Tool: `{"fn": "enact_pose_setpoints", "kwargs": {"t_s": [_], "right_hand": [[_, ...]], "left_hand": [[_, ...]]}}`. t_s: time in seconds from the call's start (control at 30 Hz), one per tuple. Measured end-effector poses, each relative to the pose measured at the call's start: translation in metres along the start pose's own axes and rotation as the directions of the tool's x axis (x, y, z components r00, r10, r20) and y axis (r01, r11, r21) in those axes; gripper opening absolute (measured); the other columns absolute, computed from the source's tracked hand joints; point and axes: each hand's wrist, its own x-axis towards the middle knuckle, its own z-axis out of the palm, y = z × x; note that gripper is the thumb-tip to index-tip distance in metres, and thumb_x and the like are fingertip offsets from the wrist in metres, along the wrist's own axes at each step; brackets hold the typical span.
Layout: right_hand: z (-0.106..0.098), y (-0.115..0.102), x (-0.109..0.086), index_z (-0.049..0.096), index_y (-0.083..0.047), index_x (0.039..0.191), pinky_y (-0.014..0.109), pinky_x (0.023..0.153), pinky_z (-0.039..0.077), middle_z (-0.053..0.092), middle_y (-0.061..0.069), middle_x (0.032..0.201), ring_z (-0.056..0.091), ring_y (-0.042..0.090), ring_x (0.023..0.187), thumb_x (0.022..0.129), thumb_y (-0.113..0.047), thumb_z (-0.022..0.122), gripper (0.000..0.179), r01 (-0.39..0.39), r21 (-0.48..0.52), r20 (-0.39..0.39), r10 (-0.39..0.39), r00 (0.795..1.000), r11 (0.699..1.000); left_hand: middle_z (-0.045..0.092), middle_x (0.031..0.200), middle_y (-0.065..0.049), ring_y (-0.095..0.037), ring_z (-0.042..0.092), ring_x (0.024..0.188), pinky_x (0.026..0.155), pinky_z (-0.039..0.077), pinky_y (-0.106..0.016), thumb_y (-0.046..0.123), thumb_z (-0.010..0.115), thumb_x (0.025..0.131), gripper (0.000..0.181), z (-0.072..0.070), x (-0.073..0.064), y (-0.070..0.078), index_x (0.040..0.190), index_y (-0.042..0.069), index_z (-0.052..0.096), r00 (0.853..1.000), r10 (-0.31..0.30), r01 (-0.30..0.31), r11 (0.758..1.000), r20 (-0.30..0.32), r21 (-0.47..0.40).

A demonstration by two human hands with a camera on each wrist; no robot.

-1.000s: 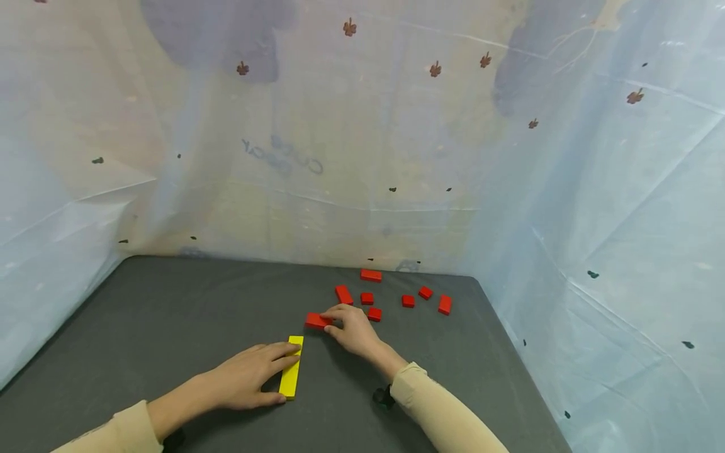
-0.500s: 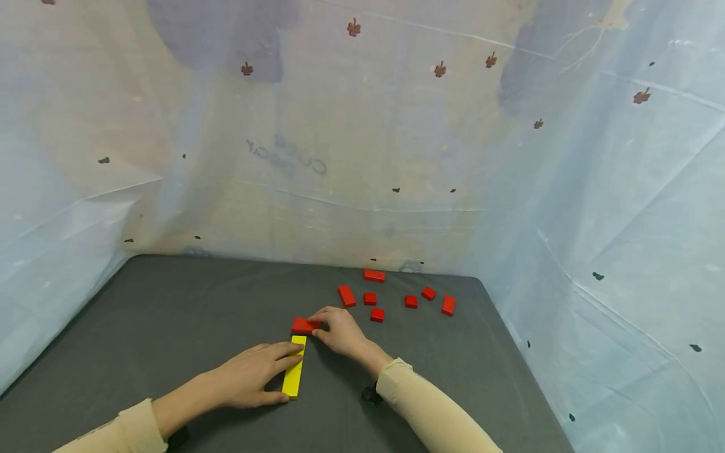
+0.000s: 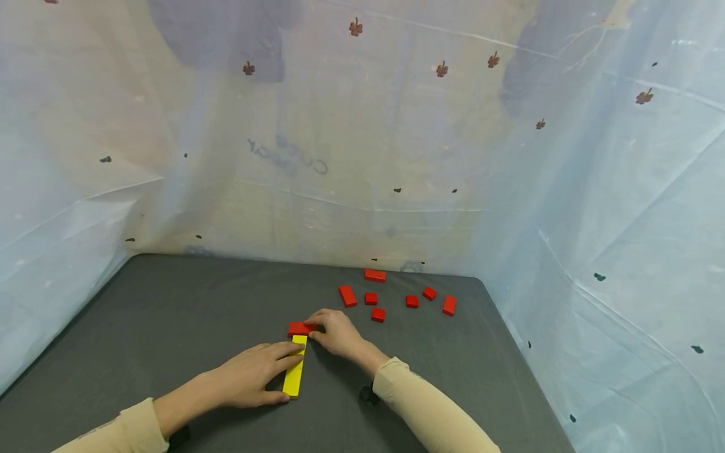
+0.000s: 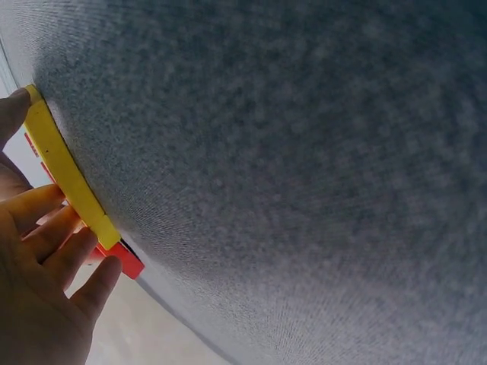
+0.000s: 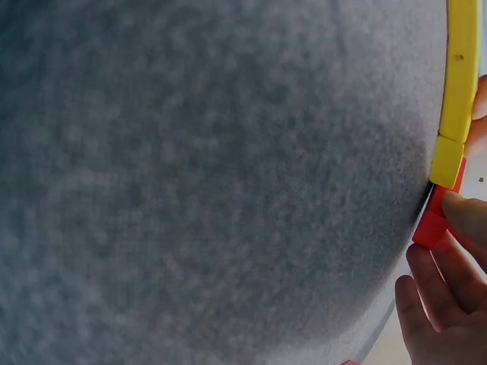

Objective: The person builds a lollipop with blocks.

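Note:
A long yellow bar (image 3: 295, 368) lies on the dark grey table, with seams near its ends showing in the wrist views. My left hand (image 3: 249, 377) holds it from the left: the thumb is at the near end, the other fingers rest along the bar. Across its far end lies a red block (image 3: 299, 328), which appears to touch the bar. My right hand (image 3: 338, 333) pinches the red block's right end between thumb and fingers, covering part of it. The right wrist view shows the thumb on the red block (image 5: 431, 230) just past the yellow bar (image 5: 460, 76).
Several loose red blocks lie toward the back right, among them an oblong block (image 3: 348, 296), a small block (image 3: 378, 314) and another oblong block (image 3: 449, 305). Translucent plastic sheeting (image 3: 317, 207) hangs behind and beside the table (image 3: 198, 302).
My right hand has slid the red block left and slightly nearer, up to the yellow bar's far end. The left hand and the yellow bar have stayed in place.

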Motion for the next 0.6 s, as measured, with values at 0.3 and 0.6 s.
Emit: {"fn": "enact_pose_setpoints", "kwargs": {"t_s": [0.3,0.6], "right_hand": [[0.0028,-0.0008,-0.0008,0.069,-0.016,0.119,0.026,0.091,0.051,0.065,-0.001,0.119,0.062,0.012,0.108,0.092,-0.020,0.065,0.028,0.018,-0.016,0.011,-0.018,1.000,1.000],[0.0048,0.0008,0.0002,0.069,-0.015,0.119,0.025,0.091,0.051,0.066,-0.001,0.119,0.062,0.012,0.108,0.091,-0.019,0.066,0.028,0.030,-0.020,0.002,-0.030,1.000,0.999]], "left_hand": [[0.037,0.153,-0.002,-0.025,0.043,0.134,0.099,0.044,-0.051,0.064,0.054,0.087,0.075,-0.0015,-0.0001,0.0009,0.145,0.016,0.044,1.000,0.023,-0.022,1.000,-0.021,0.014],[0.036,0.153,-0.001,-0.024,0.041,0.135,0.101,0.043,-0.052,0.064,0.053,0.087,0.075,-0.0024,-0.0003,0.0003,0.145,0.017,0.044,1.000,0.021,-0.021,1.000,-0.014,0.007]]}}
